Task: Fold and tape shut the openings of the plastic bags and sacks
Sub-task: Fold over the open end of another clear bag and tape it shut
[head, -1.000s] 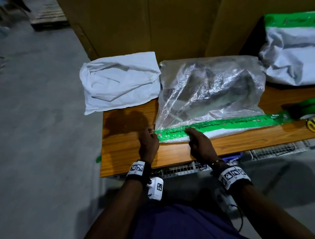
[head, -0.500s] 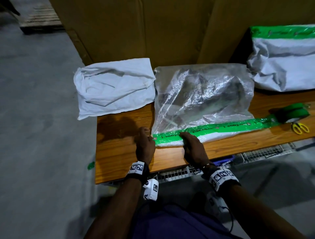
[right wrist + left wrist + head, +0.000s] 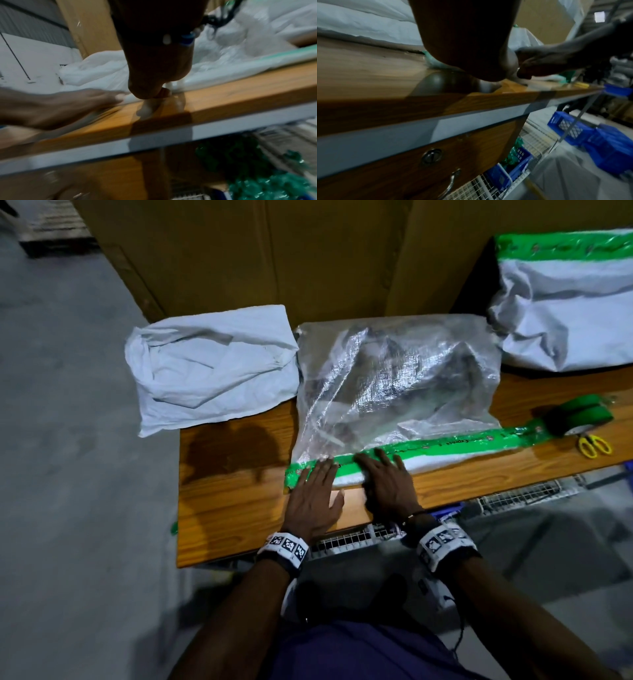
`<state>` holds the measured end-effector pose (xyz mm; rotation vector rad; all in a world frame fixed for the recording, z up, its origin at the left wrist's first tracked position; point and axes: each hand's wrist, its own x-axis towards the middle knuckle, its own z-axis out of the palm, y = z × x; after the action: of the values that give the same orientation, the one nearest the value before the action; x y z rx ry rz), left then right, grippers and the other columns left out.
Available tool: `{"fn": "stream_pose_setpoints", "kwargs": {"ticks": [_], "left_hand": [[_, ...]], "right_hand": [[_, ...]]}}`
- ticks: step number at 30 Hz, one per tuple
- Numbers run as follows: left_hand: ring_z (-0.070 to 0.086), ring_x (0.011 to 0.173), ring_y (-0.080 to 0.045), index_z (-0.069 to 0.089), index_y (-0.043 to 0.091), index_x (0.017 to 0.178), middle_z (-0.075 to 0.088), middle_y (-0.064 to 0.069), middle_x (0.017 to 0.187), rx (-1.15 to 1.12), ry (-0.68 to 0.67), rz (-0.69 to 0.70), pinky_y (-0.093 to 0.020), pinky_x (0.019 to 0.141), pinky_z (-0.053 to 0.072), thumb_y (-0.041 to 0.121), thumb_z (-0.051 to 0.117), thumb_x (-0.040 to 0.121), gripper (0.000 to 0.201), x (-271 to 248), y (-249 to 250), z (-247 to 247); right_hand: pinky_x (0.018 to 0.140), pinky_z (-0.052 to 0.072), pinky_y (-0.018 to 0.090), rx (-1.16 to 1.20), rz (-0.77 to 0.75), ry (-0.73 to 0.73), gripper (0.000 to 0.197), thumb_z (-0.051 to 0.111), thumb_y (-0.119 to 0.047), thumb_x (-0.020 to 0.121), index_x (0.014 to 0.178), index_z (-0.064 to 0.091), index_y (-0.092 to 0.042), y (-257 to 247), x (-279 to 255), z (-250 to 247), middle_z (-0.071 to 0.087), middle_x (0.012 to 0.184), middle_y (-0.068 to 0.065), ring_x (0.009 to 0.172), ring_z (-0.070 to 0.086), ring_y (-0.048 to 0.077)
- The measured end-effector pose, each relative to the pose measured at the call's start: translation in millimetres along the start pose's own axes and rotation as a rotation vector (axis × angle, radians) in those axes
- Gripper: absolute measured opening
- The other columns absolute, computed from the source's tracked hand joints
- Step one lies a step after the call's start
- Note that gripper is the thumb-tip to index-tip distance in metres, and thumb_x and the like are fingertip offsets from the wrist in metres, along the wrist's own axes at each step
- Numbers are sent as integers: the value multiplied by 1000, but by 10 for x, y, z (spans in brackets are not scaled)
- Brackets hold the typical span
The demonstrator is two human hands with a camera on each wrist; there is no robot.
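1. The clear woven sack (image 3: 394, 378) lies on the wooden table (image 3: 233, 508), its folded opening at the near edge.
2. Green tape (image 3: 445, 445) runs along the fold to the tape roll (image 3: 579, 414).
3. The left hand (image 3: 313, 498) presses flat, fingers straight, on the tape's left end.
4. The right hand (image 3: 388, 484) presses spread fingers on the tape beside it.

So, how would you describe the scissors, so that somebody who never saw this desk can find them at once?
Look at the wooden desk and follow the green tape strip along the clear sack to the right, up to the green tape roll. The scissors lie just in front of that roll, near the desk's front edge. They are small, with yellow handles, the only yellow thing there.
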<state>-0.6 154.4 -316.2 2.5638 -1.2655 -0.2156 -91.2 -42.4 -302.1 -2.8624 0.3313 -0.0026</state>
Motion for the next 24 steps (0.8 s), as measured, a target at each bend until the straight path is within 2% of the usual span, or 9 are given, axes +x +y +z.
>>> {"fn": "stream_pose_setpoints", "kwargs": {"ticks": [3,5,7,10,13,15,17,21,24], "left_hand": [[13,160,-19,22,16,166,16,-2,173,13,-16,13,-43,131,5,51,34,102,74,6,-33,-24],[17,160,-20,25,16,165,19,-2,173,18,-6,-2,-44,130,7,51,35,101,74,31,8,-37],[24,157,-22,34,14,162,29,-4,170,10,29,-62,-45,130,11,50,39,101,71,63,105,-34],[41,145,-30,50,6,150,48,-14,156,-8,107,-129,-47,125,26,43,48,97,65,192,386,-34],[49,134,-33,55,6,143,56,-15,145,-99,120,-37,-46,118,35,33,55,93,57,497,821,-14],[53,127,-33,59,10,139,59,-12,139,-93,85,-12,-46,112,38,33,50,94,51,688,1034,-2],[54,123,-30,62,14,135,59,-10,135,-89,77,-65,-45,106,43,35,47,95,48,796,1070,14],[55,117,-25,68,23,135,59,-6,132,-132,124,-85,-38,94,48,33,49,92,49,784,887,43],[56,112,-25,70,23,131,60,-4,125,-112,149,-108,-39,88,49,32,49,90,47,801,941,74]], "right_hand": [[120,32,58,-48,115,-20,88,75,-13,69,151,49,-31,553,-138,-253,57,153,-8,148,42,33],[117,34,57,-41,203,-18,83,73,-18,70,149,51,-31,967,-272,-425,59,150,-4,148,42,35],[114,37,53,21,239,0,74,68,-21,74,147,57,-26,1268,-321,-525,61,147,6,145,45,38],[115,38,44,168,92,38,68,62,-25,73,139,65,-11,1320,-225,-472,62,144,17,136,54,41],[111,44,45,226,-44,37,69,58,-36,75,135,66,-4,1053,-54,-389,62,140,19,129,56,38],[103,49,49,196,-81,33,72,52,-44,73,131,68,-5,935,8,-404,65,134,17,123,59,38],[99,49,48,150,-77,9,71,49,-46,71,130,70,-13,1024,0,-467,67,134,10,122,61,36],[103,43,43,114,24,12,66,58,-29,70,135,68,-21,1596,-208,-586,65,141,3,127,60,28],[100,42,41,97,49,-8,78,63,-28,58,136,68,-19,1905,-310,-655,65,141,4,124,61,29]]}}
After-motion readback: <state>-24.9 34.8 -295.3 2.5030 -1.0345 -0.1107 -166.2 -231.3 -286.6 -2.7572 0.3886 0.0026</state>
